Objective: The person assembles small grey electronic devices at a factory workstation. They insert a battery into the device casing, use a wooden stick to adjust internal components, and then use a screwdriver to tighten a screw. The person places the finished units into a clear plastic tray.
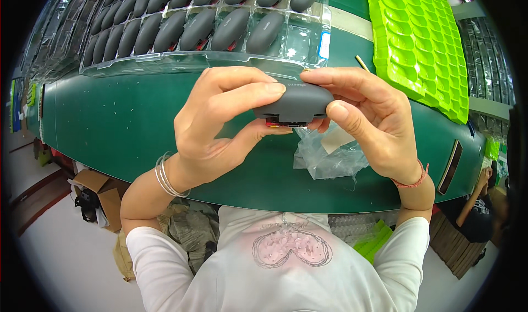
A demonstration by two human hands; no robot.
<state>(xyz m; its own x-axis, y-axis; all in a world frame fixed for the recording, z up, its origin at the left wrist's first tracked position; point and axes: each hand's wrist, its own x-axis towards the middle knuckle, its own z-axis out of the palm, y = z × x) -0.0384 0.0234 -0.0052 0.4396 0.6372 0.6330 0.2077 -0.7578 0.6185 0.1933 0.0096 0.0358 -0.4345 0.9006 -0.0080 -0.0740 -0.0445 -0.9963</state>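
2 hands grip 1 grey case (294, 103) above the green table (121, 119), just in front of the person's chest. The left hand (217, 127) pinches the case's left end, fingers curled over the top and thumb pressed beneath. The right hand (374, 119) clamps the right end the same way, index finger laid along the top edge and thumb on the near face. A red part and a small dark port show on the case's underside; their condition cannot be judged from this view.

Beyond the hands lies a clear plastic tray (220, 61) holding rows of like grey cases, nearly full. 1 pocket (300, 39) at its near right corner stands empty, so by appearance most of the batch sits in place and the held piece is out of the tray. Whether it is coming out or going in cannot be told.

A crumpled clear plastic bag (330, 158) lies on the table directly below the case. A bright green moulded tray (421, 42) rests to the right, well apart from the hands. A thin stick (362, 63) lies between the 2 trays. Another person (476, 204) sits at the lower right, away from the work.
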